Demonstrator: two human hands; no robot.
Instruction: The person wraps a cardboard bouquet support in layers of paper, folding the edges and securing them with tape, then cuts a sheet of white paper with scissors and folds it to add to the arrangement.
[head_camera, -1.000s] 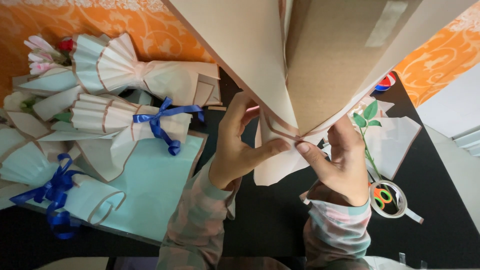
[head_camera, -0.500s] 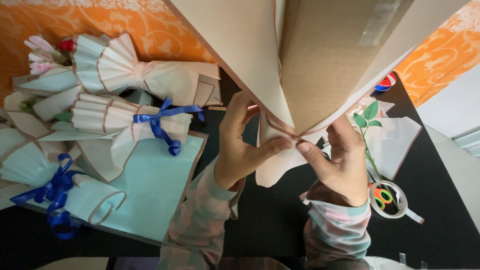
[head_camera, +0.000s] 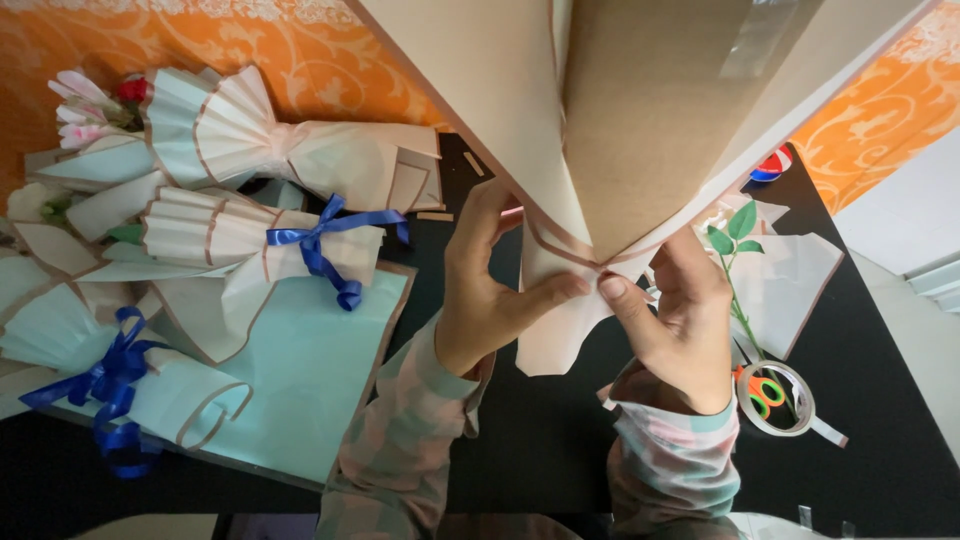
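Almost no displacement since the earlier frame — wrapped cone of beige paper (head_camera: 640, 150) held at the same height, close to the camera. Left hand (head_camera: 490, 290) closed around the gathered neck, thumb pressed across the fold. Right hand (head_camera: 675, 310) pinching the same neck from the opposite side (thumb tip on the paper). Finished bouquets with blue ribbon (head_camera: 320, 245) stacked to the left on a light-blue sheet (head_camera: 310, 380). Tape roll (head_camera: 775, 395) on the black table (head_camera: 880, 400) — just beside the right wrist.
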